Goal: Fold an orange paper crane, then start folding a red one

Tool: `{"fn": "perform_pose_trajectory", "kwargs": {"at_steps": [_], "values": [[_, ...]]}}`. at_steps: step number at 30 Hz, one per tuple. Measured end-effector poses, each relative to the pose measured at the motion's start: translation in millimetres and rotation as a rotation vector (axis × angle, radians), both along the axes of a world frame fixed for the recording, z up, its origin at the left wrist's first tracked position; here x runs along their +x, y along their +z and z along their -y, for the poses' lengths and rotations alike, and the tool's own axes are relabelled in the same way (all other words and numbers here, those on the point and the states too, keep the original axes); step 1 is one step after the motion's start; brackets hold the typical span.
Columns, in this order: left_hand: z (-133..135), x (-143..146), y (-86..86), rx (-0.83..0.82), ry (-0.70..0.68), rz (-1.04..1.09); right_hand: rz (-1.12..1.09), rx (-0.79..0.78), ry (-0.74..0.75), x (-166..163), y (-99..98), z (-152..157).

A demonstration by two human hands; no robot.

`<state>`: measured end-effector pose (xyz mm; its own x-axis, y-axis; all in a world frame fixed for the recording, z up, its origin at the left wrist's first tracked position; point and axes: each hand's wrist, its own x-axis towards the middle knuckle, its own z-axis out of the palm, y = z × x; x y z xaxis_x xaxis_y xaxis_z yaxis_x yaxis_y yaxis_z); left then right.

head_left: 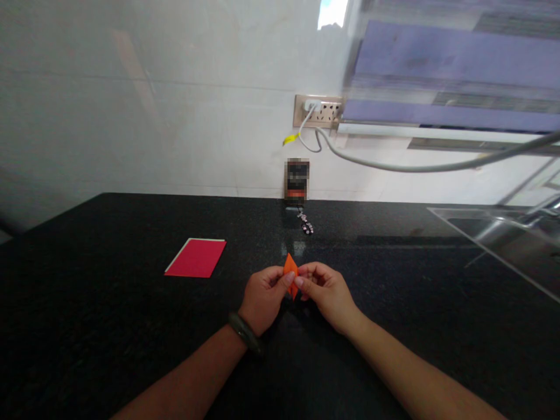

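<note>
A small piece of folded orange paper (289, 265), narrow and pointed at its top and bottom, is held above the dark countertop. My left hand (265, 294) pinches its left side, thumb lying across the front. From the other side my right hand (328, 294) grips the right edge between thumb and fingers. Both hands are closed, and the fingertips behind the paper are partly hidden. A dark bangle (245, 333) circles my left wrist. To the left of my hands lies a flat stack of square paper (196, 258), red on top with a pale edge showing beneath.
Against the tiled wall stands a phone-like object (297, 181), its front blurred, with a beaded strap (307, 226) on the black counter (131, 326). A wall socket (318, 111) holds a white plug. A grey cable (406, 168) runs right, above a metal sink (494, 230).
</note>
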<state>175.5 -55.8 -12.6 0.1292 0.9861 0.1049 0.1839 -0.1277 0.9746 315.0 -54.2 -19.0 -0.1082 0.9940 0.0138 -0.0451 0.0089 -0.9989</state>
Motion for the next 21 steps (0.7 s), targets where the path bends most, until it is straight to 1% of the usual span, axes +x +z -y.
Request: {"fn": "perform_pose_trajectory", "kwargs": {"at_steps": [3, 9, 12, 17, 21], "values": [[-0.2, 1.1, -0.7, -0.042, -0.009, 0.074, 0.007, -0.023, 0.008, 0.6, 1.9, 0.7], [-0.3, 2.8, 0.0, -0.2, -0.048, 0.234, -0.092, -0.084, 0.06, -0.2, 6.0, 1.9], [0.2, 3.3, 0.2, -0.24, -0.058, 0.305, -0.109, -0.098, 0.076, -0.9, 5.9, 2.5], [1.4, 4.8, 0.5, -0.293, -0.104, 0.356, -0.066, -0.076, 0.035, -2.0, 4.8, 3.0], [2.1, 5.7, 1.5, -0.298, -0.088, 0.348, -0.023, -0.039, -0.017, -3.0, 6.1, 3.6]]}}
